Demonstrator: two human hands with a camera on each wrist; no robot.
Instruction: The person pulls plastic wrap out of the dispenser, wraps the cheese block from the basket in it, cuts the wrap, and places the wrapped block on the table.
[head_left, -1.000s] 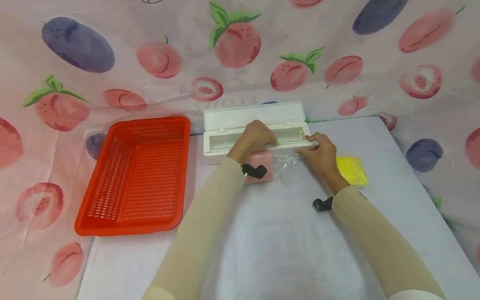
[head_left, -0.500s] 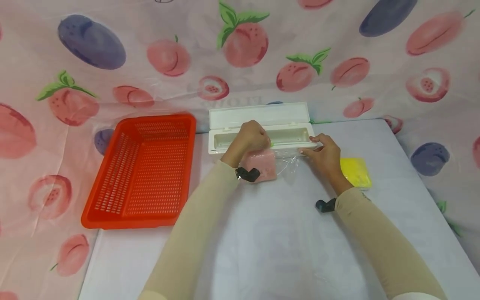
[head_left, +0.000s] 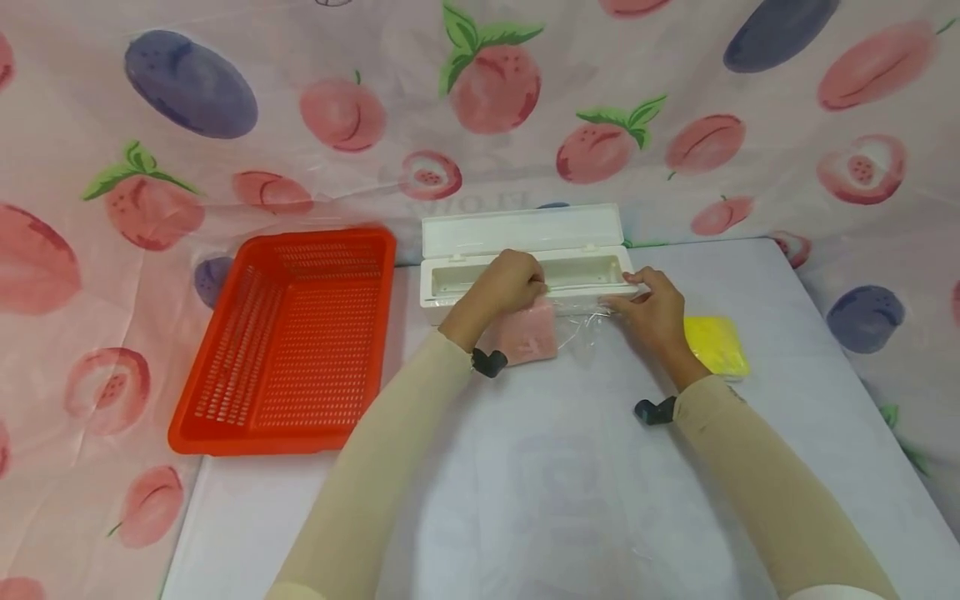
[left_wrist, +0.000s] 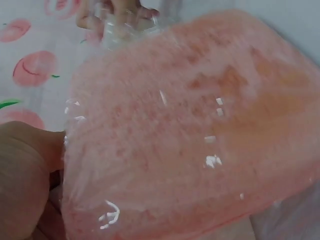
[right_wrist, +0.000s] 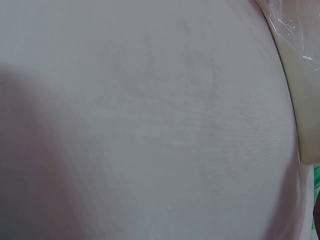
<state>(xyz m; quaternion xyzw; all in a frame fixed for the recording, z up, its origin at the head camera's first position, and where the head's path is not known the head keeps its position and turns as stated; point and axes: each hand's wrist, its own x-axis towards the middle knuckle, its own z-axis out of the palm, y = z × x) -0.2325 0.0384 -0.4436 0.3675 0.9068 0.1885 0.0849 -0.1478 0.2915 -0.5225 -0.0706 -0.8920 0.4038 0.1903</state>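
A long white plastic box lies at the back of the table, its hinged lid raised. My left hand rests over its front rim, fingers curled at a small, mostly hidden green piece. My right hand grips the box's right front corner, finger above and thumb in front, by clear plastic film. In front of the box lies a pink slab wrapped in clear plastic. The left wrist view shows this pink slab close up, partly covering my left hand.
A red perforated basket stands on the left. Beside my right wrist lies a yellow packet. Behind the table hangs a fruit-print curtain. The right wrist view mostly shows white tablecloth.
My left hand has slid left along the box's front rim, and the green piece by its fingertips shifted with it. My right hand keeps its place at the corner. The view shifted slightly.
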